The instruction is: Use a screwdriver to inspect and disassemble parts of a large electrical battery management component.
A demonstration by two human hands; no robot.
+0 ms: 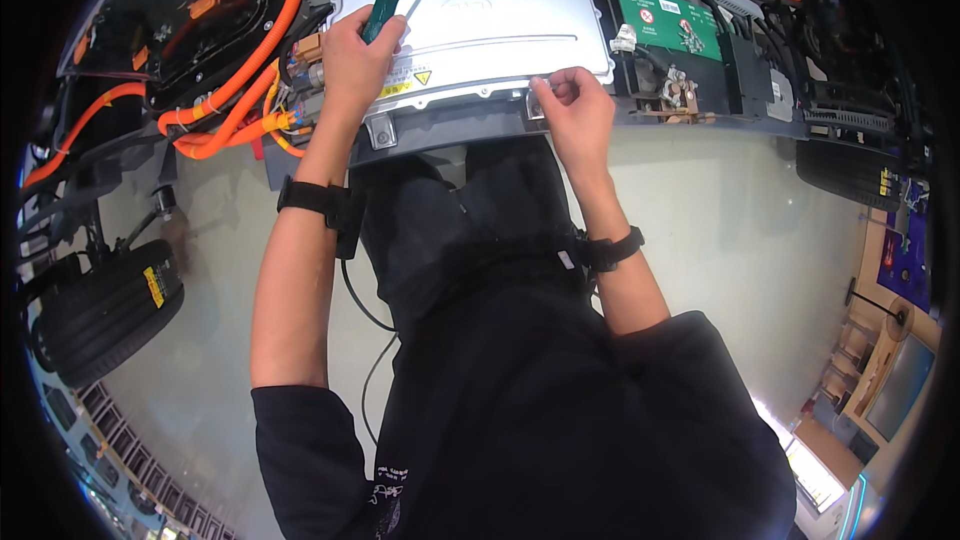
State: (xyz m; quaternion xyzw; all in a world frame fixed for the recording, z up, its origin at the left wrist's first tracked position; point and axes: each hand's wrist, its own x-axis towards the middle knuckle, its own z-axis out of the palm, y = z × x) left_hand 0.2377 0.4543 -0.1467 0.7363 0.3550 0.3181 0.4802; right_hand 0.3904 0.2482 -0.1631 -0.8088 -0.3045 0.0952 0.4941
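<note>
In my left hand (358, 58), closed fingers hold a screwdriver (382, 12) by its dark green handle, its metal shaft pointing up and away from me. The hand is over the left front part of a flat silver metal cover (490, 20) with two raised ribs and a yellow warning label. My right hand (582, 118) is at the cover's front edge, right of the middle. Its fingers are curled in and the thumb is close to the index finger; whatever they may pinch is too small to make out. A metal bracket (382, 132) sits below the cover's front left edge.
Thick orange cables (272, 38) curve along the left. A green-topped box (660, 20) with labels stands right of the cover, near metal terminals (677, 90). Tyres are at the left (115, 310) and right (848, 176). A thin black cable (366, 312) hangs beside my legs.
</note>
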